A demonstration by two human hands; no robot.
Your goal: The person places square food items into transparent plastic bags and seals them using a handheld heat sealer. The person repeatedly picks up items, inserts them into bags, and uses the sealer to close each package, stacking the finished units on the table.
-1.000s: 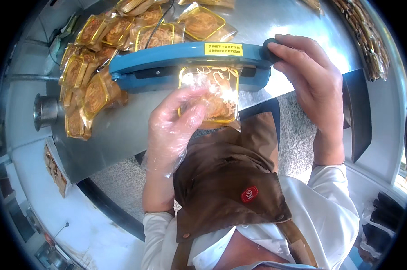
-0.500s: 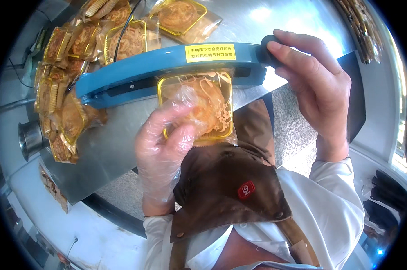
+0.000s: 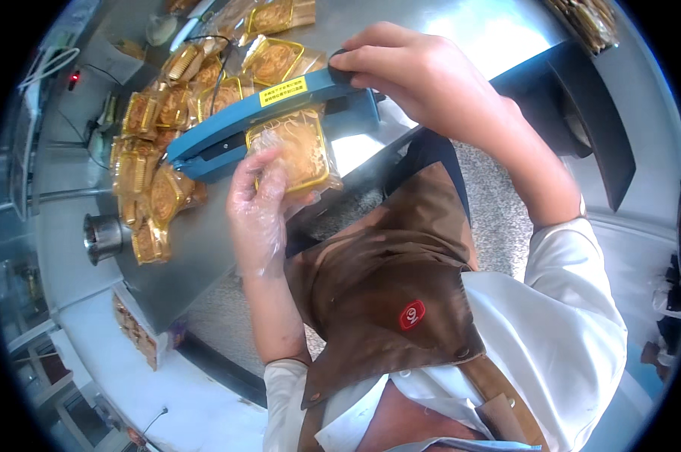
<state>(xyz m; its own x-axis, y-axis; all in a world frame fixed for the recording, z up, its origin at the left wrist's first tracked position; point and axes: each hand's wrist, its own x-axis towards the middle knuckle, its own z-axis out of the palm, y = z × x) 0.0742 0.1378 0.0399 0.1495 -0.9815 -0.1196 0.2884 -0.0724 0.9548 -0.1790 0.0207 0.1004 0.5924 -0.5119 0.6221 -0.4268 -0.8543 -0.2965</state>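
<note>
Left grip, in a thin see-through glove, closed on the left side of a packaged pastry: golden-brown, in a yellow-rimmed tray inside a clear bag. Fingertips apparently partly under the near edge. Right grip, bare, closed around a black knob at the right end of a blue lever press, by its look a bag sealer. Far edge of the packaged pastry up against the near side of the press; bag mouth hidden there, so impossible to tell whether clamped or loose.

Step in hand, by judgement: sealing the bag. Best done with the bag mouth flat and square to the press, free of wrinkles, and the tray's edge outside the pressing strip. Left grip steady, fingers well away from the heat; on the knob, firm, even pressure and a short hold. Likely faults: a crease in the seam, or a slanted seal from pulling too soon.

Left of the press and beyond it, on the metal worktop, a heap of similar wrapped pastries. Just beside the heap, on its near left, a metal cup. Nearest of all, a brown apron over a white shirt.
</note>
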